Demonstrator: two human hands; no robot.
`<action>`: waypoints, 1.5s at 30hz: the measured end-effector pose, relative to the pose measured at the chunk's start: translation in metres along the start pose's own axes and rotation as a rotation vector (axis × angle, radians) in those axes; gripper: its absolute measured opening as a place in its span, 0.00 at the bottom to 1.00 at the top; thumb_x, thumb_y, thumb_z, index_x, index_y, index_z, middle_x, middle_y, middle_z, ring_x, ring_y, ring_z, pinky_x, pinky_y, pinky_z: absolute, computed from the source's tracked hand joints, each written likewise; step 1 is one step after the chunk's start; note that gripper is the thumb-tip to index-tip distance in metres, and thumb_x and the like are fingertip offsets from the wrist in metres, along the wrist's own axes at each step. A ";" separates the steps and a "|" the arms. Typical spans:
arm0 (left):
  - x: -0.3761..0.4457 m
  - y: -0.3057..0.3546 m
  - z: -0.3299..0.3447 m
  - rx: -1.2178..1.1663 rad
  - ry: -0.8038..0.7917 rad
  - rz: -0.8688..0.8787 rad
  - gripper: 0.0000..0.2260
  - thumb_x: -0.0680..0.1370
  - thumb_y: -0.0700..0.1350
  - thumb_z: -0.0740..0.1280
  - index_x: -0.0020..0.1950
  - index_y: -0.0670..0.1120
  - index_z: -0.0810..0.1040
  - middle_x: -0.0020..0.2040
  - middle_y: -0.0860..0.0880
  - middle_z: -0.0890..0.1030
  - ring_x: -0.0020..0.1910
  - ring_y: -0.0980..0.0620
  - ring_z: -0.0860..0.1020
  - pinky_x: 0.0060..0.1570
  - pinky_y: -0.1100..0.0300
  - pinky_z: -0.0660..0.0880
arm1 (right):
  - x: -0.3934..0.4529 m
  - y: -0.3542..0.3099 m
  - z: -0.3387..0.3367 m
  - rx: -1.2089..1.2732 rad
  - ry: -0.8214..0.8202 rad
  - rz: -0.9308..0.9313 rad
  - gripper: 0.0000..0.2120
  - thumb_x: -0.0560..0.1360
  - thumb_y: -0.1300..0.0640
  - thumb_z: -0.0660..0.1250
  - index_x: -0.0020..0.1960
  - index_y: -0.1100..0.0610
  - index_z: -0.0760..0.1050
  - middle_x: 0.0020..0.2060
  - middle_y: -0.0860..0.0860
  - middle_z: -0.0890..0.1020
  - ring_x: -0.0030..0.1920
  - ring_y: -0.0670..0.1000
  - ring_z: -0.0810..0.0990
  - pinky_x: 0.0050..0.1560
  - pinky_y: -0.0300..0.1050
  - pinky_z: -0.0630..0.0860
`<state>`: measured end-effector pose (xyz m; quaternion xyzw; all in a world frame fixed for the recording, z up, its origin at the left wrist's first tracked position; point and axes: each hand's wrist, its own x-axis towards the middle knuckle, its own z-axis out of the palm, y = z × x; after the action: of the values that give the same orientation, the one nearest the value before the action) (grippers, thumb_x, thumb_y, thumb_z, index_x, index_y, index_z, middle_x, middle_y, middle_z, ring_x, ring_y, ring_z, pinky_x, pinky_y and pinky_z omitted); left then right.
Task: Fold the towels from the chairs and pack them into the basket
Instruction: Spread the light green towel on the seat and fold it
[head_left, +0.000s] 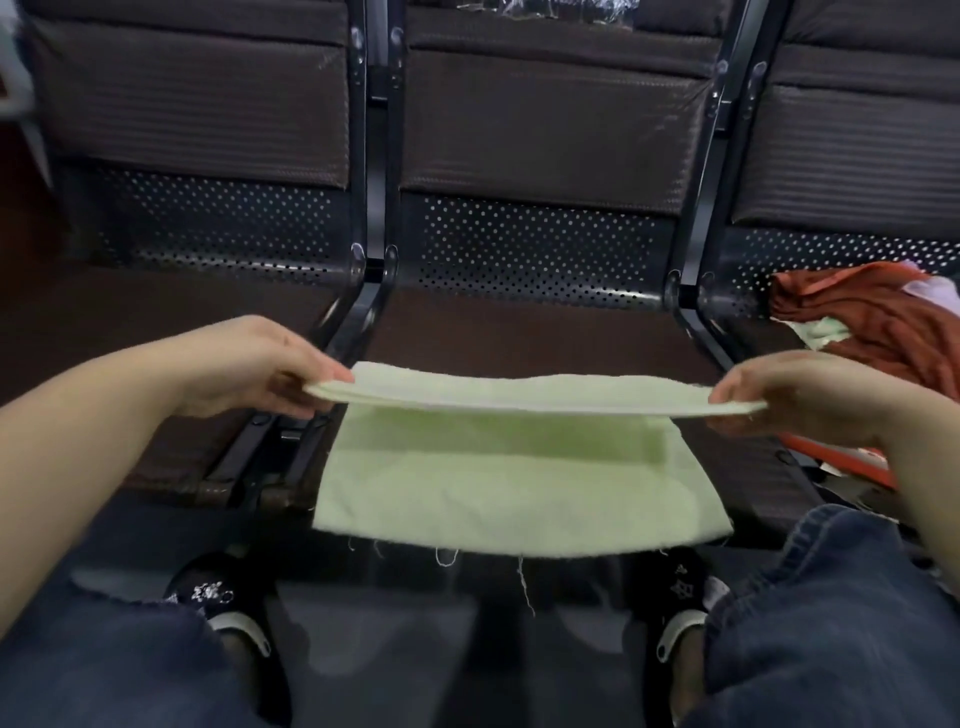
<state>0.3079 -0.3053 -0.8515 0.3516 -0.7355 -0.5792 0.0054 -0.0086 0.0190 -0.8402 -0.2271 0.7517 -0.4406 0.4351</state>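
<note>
A pale green towel (509, 483) is held over the front of the middle chair seat (519, 332). Its upper part is doubled over and stretched flat between my hands, and the lower part hangs down over the seat's front edge with loose threads at the hem. My left hand (249, 364) pinches the left end of the doubled edge. My right hand (795, 395) pinches the right end. An orange towel (872, 322) lies crumpled on the right chair with a bit of pale green cloth (823, 330) in it. No basket is in view.
Three dark padded chairs stand in a row with black metal arms (376, 291) between them. The left seat (156, 322) is dark brown. My knees in blue jeans (831, 623) and black shoes (223, 597) fill the bottom of the view.
</note>
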 end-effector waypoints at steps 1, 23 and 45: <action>-0.008 0.000 0.001 0.050 -0.066 -0.052 0.04 0.67 0.40 0.73 0.41 0.44 0.87 0.44 0.41 0.85 0.41 0.48 0.83 0.38 0.60 0.81 | -0.004 0.001 0.000 -0.057 -0.074 0.055 0.07 0.66 0.65 0.66 0.34 0.64 0.82 0.36 0.59 0.81 0.35 0.50 0.81 0.39 0.40 0.80; -0.001 -0.004 0.115 1.035 0.047 -0.108 0.36 0.77 0.67 0.53 0.79 0.49 0.49 0.79 0.44 0.47 0.77 0.43 0.49 0.74 0.49 0.51 | 0.016 -0.003 0.121 -1.081 0.012 0.309 0.42 0.75 0.30 0.53 0.79 0.54 0.45 0.77 0.56 0.52 0.75 0.59 0.56 0.73 0.55 0.56; 0.074 -0.028 0.104 1.090 -0.014 -0.036 0.39 0.75 0.72 0.44 0.78 0.51 0.38 0.77 0.46 0.35 0.77 0.46 0.37 0.75 0.49 0.38 | 0.091 0.012 0.135 -1.099 0.184 0.302 0.45 0.71 0.25 0.44 0.77 0.50 0.33 0.76 0.54 0.34 0.76 0.59 0.35 0.71 0.69 0.38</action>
<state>0.2230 -0.2581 -0.9393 0.3120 -0.9230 -0.1166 -0.1925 0.0599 -0.1036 -0.9231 -0.2707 0.9290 0.0637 0.2442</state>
